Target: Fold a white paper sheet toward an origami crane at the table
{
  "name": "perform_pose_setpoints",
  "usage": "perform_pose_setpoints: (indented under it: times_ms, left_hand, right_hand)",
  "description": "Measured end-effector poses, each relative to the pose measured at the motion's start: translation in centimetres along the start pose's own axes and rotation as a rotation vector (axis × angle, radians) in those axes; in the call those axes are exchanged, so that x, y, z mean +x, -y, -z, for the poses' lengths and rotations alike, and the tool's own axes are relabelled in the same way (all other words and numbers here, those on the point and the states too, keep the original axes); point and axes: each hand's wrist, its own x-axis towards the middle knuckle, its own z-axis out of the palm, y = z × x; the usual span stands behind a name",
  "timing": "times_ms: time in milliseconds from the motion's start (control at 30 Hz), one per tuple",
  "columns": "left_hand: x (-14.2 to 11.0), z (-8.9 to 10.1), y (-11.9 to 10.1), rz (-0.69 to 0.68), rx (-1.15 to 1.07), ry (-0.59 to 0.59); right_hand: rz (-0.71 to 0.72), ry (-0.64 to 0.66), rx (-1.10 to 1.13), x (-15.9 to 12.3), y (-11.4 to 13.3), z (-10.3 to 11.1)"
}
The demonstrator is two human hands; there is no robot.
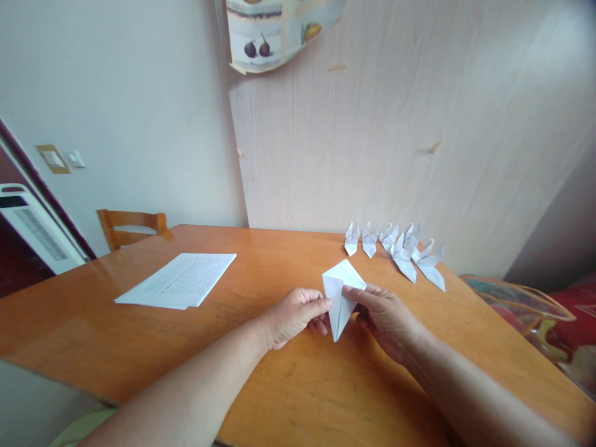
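Observation:
Between my hands, above the wooden table [223, 354], is a folded piece of white paper [334, 295] in a kite shape, its long point toward me. My left hand [300, 313] pinches its left edge between thumb and fingers. On the other side, my right hand [384, 313] grips the right edge, with the thumb pressed on the front flap and the fingers behind the paper. Several folded paper cranes [403, 257] stand beyond my right hand, near the table's far right edge.
A stack of printed sheets [179, 282] lies on the left part of the table. Behind the far left corner is a wooden chair [133, 219]. The pale wall panel [372, 143] rises at the table's back edge. Bags and red items [559, 316] are beyond the right edge.

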Motion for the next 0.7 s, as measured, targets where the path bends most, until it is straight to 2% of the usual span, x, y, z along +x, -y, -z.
perform_pose_setpoints:
  times_ms: [333, 567, 700]
  left_hand:
    - [-0.2, -0.6, -0.5, 0.038, 0.074, 0.060]
    - [-0.3, -0.7, -0.5, 0.031, 0.066, 0.028]
    - [-0.4, -0.8, -0.5, 0.025, 0.067, 0.053]
  right_hand:
    - [0.083, -0.044, 0.112, 0.0, 0.0, -0.6]
    - [0.019, -0.011, 0.151, -0.3, 0.1, -1.0]
    - [-0.022, -0.036, 0.141, -0.4, 0.0, -1.1]
